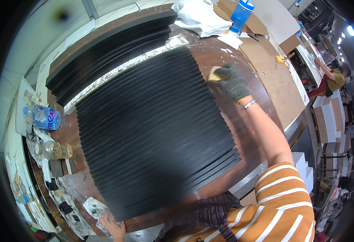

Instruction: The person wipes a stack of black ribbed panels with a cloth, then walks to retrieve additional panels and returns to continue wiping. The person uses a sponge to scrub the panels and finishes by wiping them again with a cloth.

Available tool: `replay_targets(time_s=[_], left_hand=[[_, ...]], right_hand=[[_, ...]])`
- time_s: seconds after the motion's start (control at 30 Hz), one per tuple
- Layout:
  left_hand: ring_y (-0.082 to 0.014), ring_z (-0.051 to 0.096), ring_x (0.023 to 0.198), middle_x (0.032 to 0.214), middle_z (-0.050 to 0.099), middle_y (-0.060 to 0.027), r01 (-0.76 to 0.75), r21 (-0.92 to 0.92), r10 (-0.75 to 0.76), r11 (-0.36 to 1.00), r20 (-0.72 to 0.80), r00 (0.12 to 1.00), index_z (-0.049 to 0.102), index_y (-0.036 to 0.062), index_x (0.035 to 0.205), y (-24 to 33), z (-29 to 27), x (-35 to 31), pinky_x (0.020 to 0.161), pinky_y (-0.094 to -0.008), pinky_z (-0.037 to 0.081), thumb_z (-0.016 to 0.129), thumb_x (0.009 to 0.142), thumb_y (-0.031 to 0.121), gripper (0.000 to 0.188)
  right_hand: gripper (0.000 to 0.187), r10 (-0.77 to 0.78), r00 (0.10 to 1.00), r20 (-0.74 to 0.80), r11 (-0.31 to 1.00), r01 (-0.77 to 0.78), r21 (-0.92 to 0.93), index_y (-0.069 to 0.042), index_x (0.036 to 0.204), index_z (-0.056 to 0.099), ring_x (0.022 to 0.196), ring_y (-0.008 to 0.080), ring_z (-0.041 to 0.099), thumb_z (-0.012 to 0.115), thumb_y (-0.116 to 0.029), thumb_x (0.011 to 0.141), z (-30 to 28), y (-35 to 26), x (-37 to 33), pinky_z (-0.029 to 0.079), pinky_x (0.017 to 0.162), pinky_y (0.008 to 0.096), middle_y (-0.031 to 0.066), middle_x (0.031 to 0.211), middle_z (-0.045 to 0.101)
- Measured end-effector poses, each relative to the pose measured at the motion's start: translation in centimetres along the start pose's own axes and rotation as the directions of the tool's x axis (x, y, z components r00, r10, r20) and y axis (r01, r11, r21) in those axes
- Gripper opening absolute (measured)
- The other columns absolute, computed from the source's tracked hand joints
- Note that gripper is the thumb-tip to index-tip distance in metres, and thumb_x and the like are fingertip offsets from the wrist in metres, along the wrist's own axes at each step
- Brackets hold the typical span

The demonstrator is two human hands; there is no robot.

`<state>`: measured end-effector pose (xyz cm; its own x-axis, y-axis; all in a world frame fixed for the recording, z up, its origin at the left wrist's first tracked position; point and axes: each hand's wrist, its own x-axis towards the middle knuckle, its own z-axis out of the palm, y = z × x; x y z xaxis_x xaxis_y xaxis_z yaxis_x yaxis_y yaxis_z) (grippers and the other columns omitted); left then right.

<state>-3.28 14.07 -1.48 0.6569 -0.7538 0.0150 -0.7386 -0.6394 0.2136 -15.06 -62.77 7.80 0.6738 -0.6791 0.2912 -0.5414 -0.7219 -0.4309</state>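
Observation:
A wide row of black strips [152, 133] lies side by side on a brown table. My right hand [233, 80], in a dark grey work glove, is at the strips' right ends, near the far corner. Its fingers close around a small pale yellow block [215, 74], slightly blurred; whether it is a sponge I cannot tell. My bare left hand [114, 228] rests at the near left corner of the row, fingers apart, next to a crumpled white cloth [96, 208]. I see nothing held in it.
More black strips [112, 52] are stacked along the far edge, behind a stained white bar [124, 72]. Plastic bottles [43, 117] and a jar [56, 150] stand left. A blue bottle [241, 16], white bag [201, 18] and yellow scissors [281, 60] lie beyond. Another person [334, 80] works far right.

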Motion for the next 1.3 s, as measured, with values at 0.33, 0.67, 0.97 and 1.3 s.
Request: replay_targets(time_s=[0.33, 0.67, 0.97, 1.3], left_hand=[[-0.0470, 0.043, 0.126, 0.135, 0.050, -0.0231, 0.029, 0.027, -0.029, 0.999, -0.031, 0.999, 0.052, 0.0015, 0.126, -0.1, 0.4, -0.1, 0.106, -0.0629, 0.033, 0.063, 0.086, 0.040, 0.056], [-0.0475, 0.044, 0.126, 0.136, 0.051, -0.0236, -0.006, 0.029, 0.008, 1.000, -0.048, 0.999, 0.052, 0.0010, 0.123, -0.1, 0.1, 0.3, 0.105, -0.0634, 0.034, 0.060, 0.090, 0.043, 0.054], [-0.0476, 0.044, 0.126, 0.136, 0.050, -0.0237, 0.003, 0.024, -0.002, 1.000, -0.051, 0.999, 0.052, 0.0010, 0.123, -0.3, 0.5, 0.1, 0.106, -0.0627, 0.034, 0.058, 0.091, 0.045, 0.055], [-0.0476, 0.043, 0.128, 0.136, 0.051, -0.0233, 0.008, 0.023, -0.006, 1.000, -0.052, 0.999, 0.052, 0.0001, 0.127, -0.6, 0.7, -0.1, 0.107, -0.0633, 0.033, 0.061, 0.089, 0.041, 0.056]], right_hand=[[0.025, 0.030, 0.999, 0.016, 0.967, -0.025, -0.255, -0.010, 0.098, 0.078, 0.110, 0.0352, 0.064, 0.081, -0.025, 0.079, -0.4, -1.1, 0.0, 0.054, 0.091, 0.0458, 0.0146, 0.107, 0.069], [0.023, -0.121, 0.987, 0.108, 0.968, 0.141, -0.209, -0.007, 0.099, 0.075, 0.106, 0.0370, 0.068, 0.081, -0.014, 0.078, 1.8, -2.5, -1.3, 0.055, 0.093, 0.0462, 0.0161, 0.112, 0.071], [0.031, -0.229, 0.969, 0.091, 0.971, 0.234, -0.044, -0.012, 0.104, 0.079, 0.116, 0.0356, 0.063, 0.083, -0.027, 0.078, -0.9, 1.3, -3.6, 0.052, 0.097, 0.0457, 0.0158, 0.120, 0.069], [0.040, 0.023, 0.996, 0.086, 0.999, -0.019, -0.049, -0.013, 0.108, 0.079, 0.116, 0.0352, 0.062, 0.086, -0.036, 0.077, -1.6, 3.4, -4.9, 0.051, 0.099, 0.0433, 0.0130, 0.112, 0.068]])
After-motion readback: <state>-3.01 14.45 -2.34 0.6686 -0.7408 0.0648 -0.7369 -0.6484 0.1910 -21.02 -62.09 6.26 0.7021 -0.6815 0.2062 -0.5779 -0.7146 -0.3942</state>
